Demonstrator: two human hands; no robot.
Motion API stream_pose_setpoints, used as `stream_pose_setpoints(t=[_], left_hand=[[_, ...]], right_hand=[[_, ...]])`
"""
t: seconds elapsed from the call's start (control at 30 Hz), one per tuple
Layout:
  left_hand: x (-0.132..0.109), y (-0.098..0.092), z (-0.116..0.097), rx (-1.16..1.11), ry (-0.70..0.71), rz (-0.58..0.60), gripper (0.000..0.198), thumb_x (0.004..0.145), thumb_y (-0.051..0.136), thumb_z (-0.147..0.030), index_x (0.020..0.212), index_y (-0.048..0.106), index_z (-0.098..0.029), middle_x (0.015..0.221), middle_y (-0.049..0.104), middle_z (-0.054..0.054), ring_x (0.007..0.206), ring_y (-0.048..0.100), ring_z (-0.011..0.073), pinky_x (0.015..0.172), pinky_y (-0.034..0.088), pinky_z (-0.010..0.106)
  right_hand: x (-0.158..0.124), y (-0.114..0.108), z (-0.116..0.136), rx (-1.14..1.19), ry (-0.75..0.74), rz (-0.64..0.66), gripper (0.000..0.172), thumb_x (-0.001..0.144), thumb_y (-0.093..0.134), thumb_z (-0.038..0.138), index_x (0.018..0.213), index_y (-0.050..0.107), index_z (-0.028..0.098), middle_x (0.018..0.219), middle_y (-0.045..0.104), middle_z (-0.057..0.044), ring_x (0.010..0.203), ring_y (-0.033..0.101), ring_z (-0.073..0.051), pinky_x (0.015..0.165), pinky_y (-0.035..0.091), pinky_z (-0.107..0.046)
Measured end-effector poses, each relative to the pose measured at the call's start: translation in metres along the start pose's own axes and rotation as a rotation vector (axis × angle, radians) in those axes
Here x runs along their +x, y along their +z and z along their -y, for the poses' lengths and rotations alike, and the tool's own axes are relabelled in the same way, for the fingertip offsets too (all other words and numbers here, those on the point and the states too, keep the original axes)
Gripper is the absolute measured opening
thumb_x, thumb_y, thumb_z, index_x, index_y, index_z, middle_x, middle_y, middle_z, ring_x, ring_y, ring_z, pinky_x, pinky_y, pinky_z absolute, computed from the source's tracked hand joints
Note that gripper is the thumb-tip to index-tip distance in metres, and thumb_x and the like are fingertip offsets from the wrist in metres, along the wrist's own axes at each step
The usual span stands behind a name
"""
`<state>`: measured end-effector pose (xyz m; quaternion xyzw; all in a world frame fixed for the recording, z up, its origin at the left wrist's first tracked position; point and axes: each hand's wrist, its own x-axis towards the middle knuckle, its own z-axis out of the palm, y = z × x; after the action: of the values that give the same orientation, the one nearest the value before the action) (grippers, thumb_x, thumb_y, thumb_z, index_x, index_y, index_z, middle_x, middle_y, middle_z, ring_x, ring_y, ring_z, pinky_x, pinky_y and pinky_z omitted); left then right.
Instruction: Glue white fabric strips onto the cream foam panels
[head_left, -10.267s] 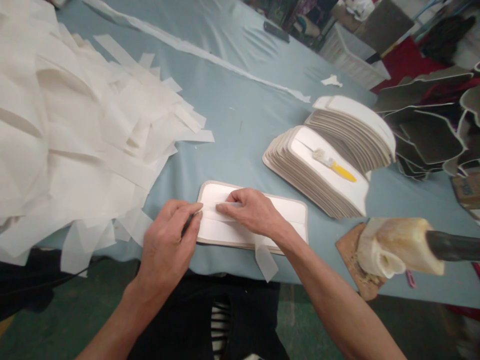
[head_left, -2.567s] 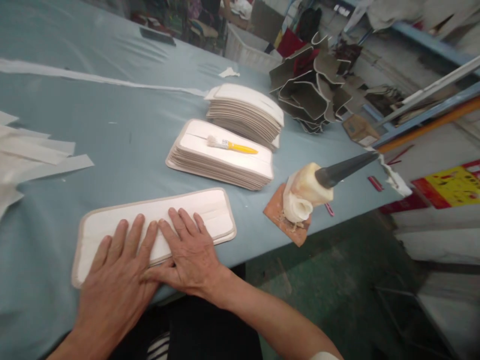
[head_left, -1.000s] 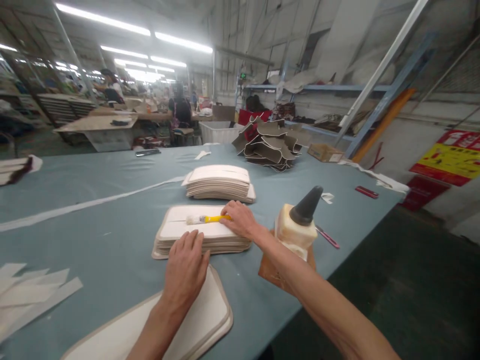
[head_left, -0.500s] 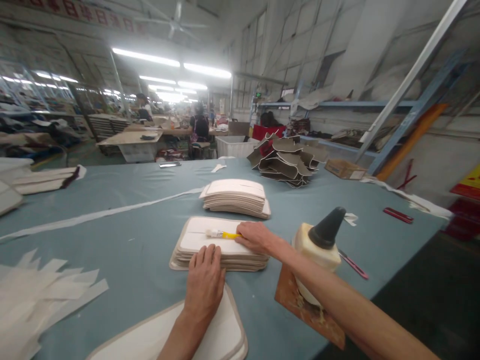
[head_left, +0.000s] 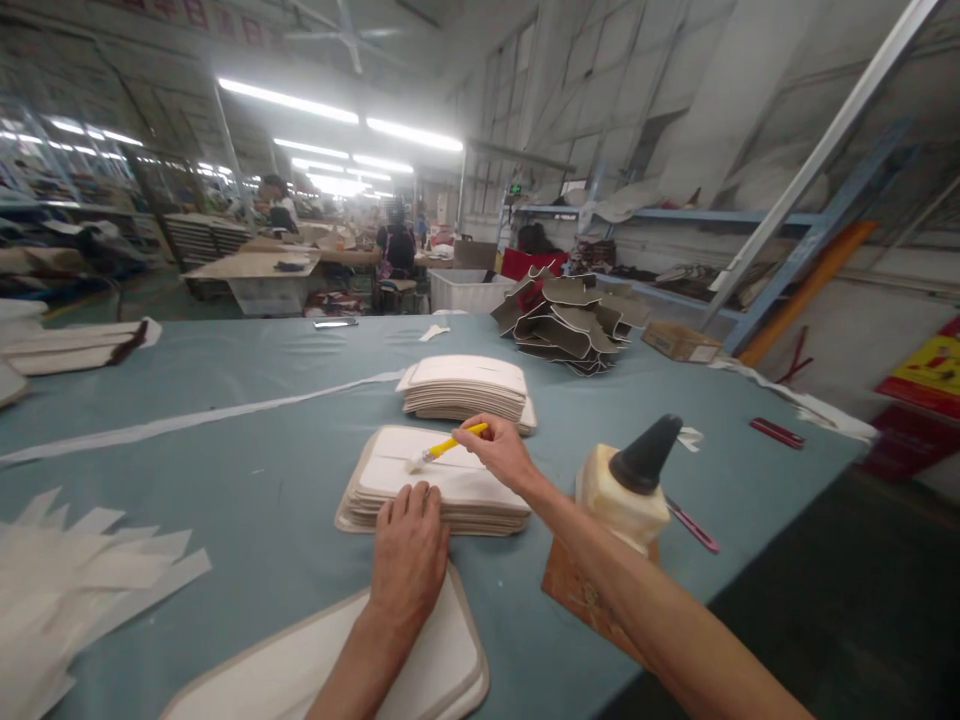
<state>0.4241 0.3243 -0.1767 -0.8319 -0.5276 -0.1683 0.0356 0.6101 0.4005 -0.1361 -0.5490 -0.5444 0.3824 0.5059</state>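
My right hand (head_left: 498, 452) grips a yellow-handled paintbrush (head_left: 448, 447), its pale bristles touching the top panel of the near stack of white panels (head_left: 375, 480). A thin slit or line runs along that top panel. My left hand (head_left: 410, 535) lies with fingers stretched out on the front edge of the same stack. Below my left wrist are larger white panels (head_left: 442, 660) with beige borders. Just behind the near stack stands a second stack of white panels (head_left: 463, 385).
A cream bottle with a black cone top (head_left: 626, 480) stands on a brown board (head_left: 577, 590), partly behind my right forearm. Beside it lies a pink-handled cutter (head_left: 694, 525). White strips (head_left: 112, 575) lie left; grey-brown pieces (head_left: 574, 320) are heaped at the back. People sit farther off.
My right hand has lifted and tilted the brush, which lay nearly flat before and now slants with its bristles down. My left hand stays in place. The view has shifted slightly.
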Motion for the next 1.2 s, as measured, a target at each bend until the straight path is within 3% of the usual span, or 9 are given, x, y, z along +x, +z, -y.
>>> stream_pose_setpoints(t=[0.13, 0.27, 0.47, 0.6, 0.73, 0.93, 1.2], left_hand=[[-0.002, -0.002, 0.001, 0.003, 0.025, 0.002, 0.041, 0.097, 0.054, -0.019, 0.137, 0.061, -0.013, 0.142, 0.064, 0.017, 0.134, 0.055, 0.0347, 0.110, 0.045, 0.052], [-0.005, -0.003, 0.001, 0.002, 0.017, 0.038, 0.045, 0.097, 0.053, -0.018, 0.141, 0.057, -0.011, 0.147, 0.061, 0.016, 0.138, 0.051, 0.0355, 0.112, 0.044, 0.052], [-0.004, -0.004, -0.001, -0.017, -0.013, 0.096, 0.047, 0.097, 0.053, -0.017, 0.143, 0.056, -0.011, 0.151, 0.059, 0.016, 0.142, 0.049, 0.0365, 0.110, 0.046, 0.053], [-0.004, -0.006, -0.002, -0.021, -0.026, 0.119, 0.048, 0.097, 0.056, -0.019, 0.144, 0.056, -0.012, 0.150, 0.060, 0.014, 0.142, 0.050, 0.0361, 0.110, 0.048, 0.052], [-0.004, -0.007, -0.002, -0.021, -0.033, 0.126, 0.049, 0.096, 0.058, -0.020, 0.144, 0.055, -0.011, 0.152, 0.059, 0.015, 0.142, 0.049, 0.0360, 0.109, 0.049, 0.052], [-0.003, -0.006, -0.005, -0.003, -0.041, 0.146, 0.051, 0.097, 0.058, -0.021, 0.147, 0.055, -0.011, 0.155, 0.057, 0.015, 0.145, 0.048, 0.0364, 0.110, 0.048, 0.055], [-0.001, -0.006, -0.007, 0.086, 0.028, 0.081, 0.046, 0.101, 0.049, -0.025, 0.144, 0.056, -0.008, 0.151, 0.060, 0.018, 0.140, 0.052, 0.0374, 0.101, 0.052, 0.052]], right_hand=[[-0.002, 0.028, -0.002, 0.065, 0.036, -0.166, 0.042, 0.080, 0.073, 0.059, 0.080, 0.068, 0.018, 0.059, 0.056, 0.004, 0.056, 0.049, -0.013, 0.054, 0.036, -0.025], [-0.004, 0.039, 0.003, 0.024, 0.078, -0.257, 0.035, 0.084, 0.064, 0.053, 0.075, 0.063, 0.020, 0.057, 0.057, 0.003, 0.055, 0.051, -0.014, 0.054, 0.040, -0.026], [-0.002, 0.062, 0.011, 0.181, 0.062, -0.176, 0.032, 0.085, 0.057, 0.048, 0.091, 0.068, 0.017, 0.060, 0.059, 0.005, 0.049, 0.045, -0.011, 0.051, 0.038, -0.024], [0.004, 0.083, 0.006, 0.067, 0.037, -0.150, 0.029, 0.086, 0.057, 0.045, 0.085, 0.070, 0.018, 0.062, 0.063, 0.003, 0.056, 0.054, -0.013, 0.058, 0.041, -0.025], [0.010, 0.085, 0.001, -0.115, -0.008, -0.145, 0.028, 0.088, 0.055, 0.043, 0.081, 0.070, 0.020, 0.064, 0.066, 0.002, 0.063, 0.061, -0.016, 0.064, 0.043, -0.027], [0.010, 0.045, -0.001, -0.266, -0.024, -0.128, 0.028, 0.090, 0.053, 0.041, 0.084, 0.072, 0.021, 0.065, 0.069, 0.002, 0.064, 0.063, -0.017, 0.064, 0.043, -0.027], [-0.014, -0.061, -0.004, -0.385, 0.063, -0.162, 0.028, 0.087, 0.056, 0.038, 0.088, 0.075, 0.019, 0.064, 0.067, 0.003, 0.059, 0.056, -0.013, 0.060, 0.039, -0.024]])
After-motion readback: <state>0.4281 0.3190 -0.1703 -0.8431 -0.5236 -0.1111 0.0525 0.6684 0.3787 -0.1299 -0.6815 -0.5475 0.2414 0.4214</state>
